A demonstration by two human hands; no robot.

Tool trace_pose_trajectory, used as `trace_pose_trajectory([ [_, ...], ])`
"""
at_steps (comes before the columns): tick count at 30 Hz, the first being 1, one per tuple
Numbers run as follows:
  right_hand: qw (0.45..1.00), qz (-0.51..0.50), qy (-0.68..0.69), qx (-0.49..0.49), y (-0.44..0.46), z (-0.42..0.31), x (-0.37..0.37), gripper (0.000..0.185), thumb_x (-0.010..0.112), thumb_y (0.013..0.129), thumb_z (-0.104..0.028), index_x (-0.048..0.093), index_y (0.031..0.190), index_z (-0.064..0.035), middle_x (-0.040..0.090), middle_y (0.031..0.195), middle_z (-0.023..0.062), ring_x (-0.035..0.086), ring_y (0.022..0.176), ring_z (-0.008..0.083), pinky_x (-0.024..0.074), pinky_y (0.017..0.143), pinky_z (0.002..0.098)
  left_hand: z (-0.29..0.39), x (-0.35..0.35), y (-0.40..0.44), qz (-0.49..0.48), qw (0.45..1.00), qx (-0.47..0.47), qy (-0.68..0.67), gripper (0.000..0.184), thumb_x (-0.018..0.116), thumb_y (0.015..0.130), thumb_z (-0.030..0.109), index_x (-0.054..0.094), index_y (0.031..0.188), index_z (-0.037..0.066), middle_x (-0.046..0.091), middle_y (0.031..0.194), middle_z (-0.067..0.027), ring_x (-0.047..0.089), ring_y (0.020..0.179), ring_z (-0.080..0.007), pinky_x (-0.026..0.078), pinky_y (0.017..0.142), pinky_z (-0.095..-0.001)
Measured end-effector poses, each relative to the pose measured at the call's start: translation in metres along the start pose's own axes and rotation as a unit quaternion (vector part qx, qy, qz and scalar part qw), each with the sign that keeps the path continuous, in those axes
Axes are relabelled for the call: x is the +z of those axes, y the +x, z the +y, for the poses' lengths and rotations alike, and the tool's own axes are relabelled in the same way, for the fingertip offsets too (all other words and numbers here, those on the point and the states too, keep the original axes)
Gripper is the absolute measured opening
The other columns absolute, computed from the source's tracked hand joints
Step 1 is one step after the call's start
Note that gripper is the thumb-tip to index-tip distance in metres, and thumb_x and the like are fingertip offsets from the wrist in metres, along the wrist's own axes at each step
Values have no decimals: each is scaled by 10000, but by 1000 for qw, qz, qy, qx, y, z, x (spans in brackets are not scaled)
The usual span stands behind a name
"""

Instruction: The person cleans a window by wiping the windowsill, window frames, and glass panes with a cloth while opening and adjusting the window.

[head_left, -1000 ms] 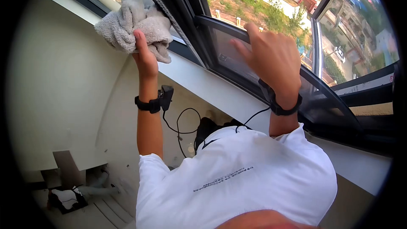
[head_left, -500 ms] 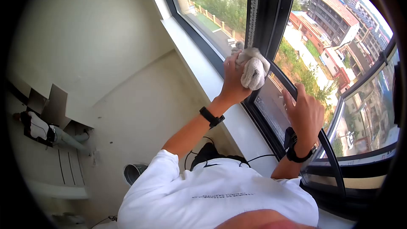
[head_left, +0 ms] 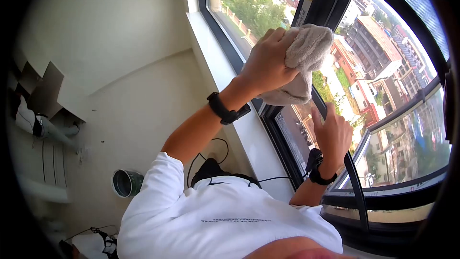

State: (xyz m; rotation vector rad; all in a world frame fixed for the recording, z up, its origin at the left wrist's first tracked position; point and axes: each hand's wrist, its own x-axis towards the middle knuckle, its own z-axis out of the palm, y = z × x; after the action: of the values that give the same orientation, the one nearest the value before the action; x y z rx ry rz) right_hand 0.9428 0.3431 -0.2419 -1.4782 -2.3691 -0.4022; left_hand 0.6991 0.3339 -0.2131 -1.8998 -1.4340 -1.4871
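Bunched in my left hand [head_left: 270,64] is a light grey cloth [head_left: 311,48], with my fingers wrapped round it. The cloth is up against the dark window post [head_left: 330,7], and part of it hangs below my hand. Lower and to the right, my right hand [head_left: 334,136] is curled over the edge of the black-framed window sash [head_left: 355,182], thumb on the near side and fingers beyond it. Each wrist has a black strap.
A white sill [head_left: 249,136] runs below the window. A dark bucket [head_left: 127,183] stands on the floor at the lower left. Another person [head_left: 28,120] is at the far left beside brown panels [head_left: 45,88]. Black cables hang near my waist. Buildings and trees show outside.
The view has turned. My left hand has carried the cloth from the left pane to the right, then up along the window post. My right hand stays at the sash edge.
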Motion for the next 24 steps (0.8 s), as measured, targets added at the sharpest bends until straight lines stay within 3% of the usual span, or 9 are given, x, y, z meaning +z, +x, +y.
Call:
trace_pose_trajectory([
  [3, 1000, 18, -4, -5, 0, 0, -2, 433, 612, 979, -519, 643, 1027, -89, 671, 636, 148, 690, 597, 329, 509, 551, 436, 11, -17, 40, 57, 993, 50, 91, 531, 812, 745, 182, 654, 1248, 115, 649, 894, -96, 659, 880, -335, 566, 770, -446],
  [9, 1000, 18, 8, -8, 0, 2, 3, 429, 611, 982, -516, 632, 993, -87, 657, 615, 143, 683, 581, 326, 499, 524, 433, -5, -5, 18, -24, 983, 29, 182, 490, 815, 766, 290, 673, 1205, 125, 691, 878, -91, 709, 782, -340, 588, 697, -459],
  [12, 1000, 13, 4, -4, -1, 3, 4, 424, 617, 979, -510, 620, 951, -86, 650, 608, 143, 679, 573, 328, 495, 516, 430, 2, -11, -3, -121, 980, -37, 151, 456, 808, 754, 285, 684, 1152, 99, 719, 875, -108, 723, 803, -344, 593, 702, -461],
  [13, 1000, 12, 3, -4, -1, 2, 4, 423, 620, 979, -507, 617, 937, -86, 648, 606, 143, 678, 571, 328, 494, 514, 428, 13, -18, -3, -216, 954, -82, 193, 404, 788, 751, 270, 689, 1093, 79, 728, 860, -129, 728, 814, -351, 593, 704, -461],
  [16, 1000, 9, 7, 5, 0, 0, 3, 424, 626, 975, -506, 614, 919, -86, 651, 610, 144, 675, 561, 325, 493, 508, 423, 35, -31, 13, -251, 945, -58, 203, 355, 778, 751, 233, 688, 1059, 83, 729, 856, -133, 725, 778, -361, 596, 694, -446],
  [19, 1000, 25, 1, -2, 0, 4, 9, 421, 627, 974, -505, 613, 924, -87, 650, 603, 140, 674, 556, 320, 493, 505, 421, 40, -32, 40, -88, 982, 4, 167, 372, 787, 742, 178, 688, 1091, 93, 730, 863, -121, 728, 770, -346, 598, 676, -433],
  [20, 1000, 25, -1, 1, 0, 4, 8, 420, 627, 974, -506, 615, 933, -88, 648, 599, 138, 674, 555, 317, 493, 504, 420, 35, -28, 51, 7, 986, 56, 154, 431, 803, 725, 137, 689, 1140, 109, 728, 897, -109, 733, 776, -326, 600, 673, -419],
  [22, 1000, 23, -4, 1, -1, 1, 5, 419, 628, 973, -507, 620, 950, -89, 645, 590, 133, 674, 554, 313, 492, 504, 418, 39, -32, 75, 90, 973, 120, 175, 488, 822, 704, 158, 697, 1175, 137, 729, 942, -89, 741, 791, -298, 608, 681, -397],
  [24, 1000, 22, -15, -3, 0, 2, 6, 416, 620, 978, -511, 628, 1000, -95, 639, 579, 124, 670, 542, 299, 487, 497, 407, 46, -27, 90, 77, 967, 131, 204, 509, 830, 694, 173, 702, 1186, 154, 729, 957, -73, 743, 799, -283, 611, 684, -383],
])
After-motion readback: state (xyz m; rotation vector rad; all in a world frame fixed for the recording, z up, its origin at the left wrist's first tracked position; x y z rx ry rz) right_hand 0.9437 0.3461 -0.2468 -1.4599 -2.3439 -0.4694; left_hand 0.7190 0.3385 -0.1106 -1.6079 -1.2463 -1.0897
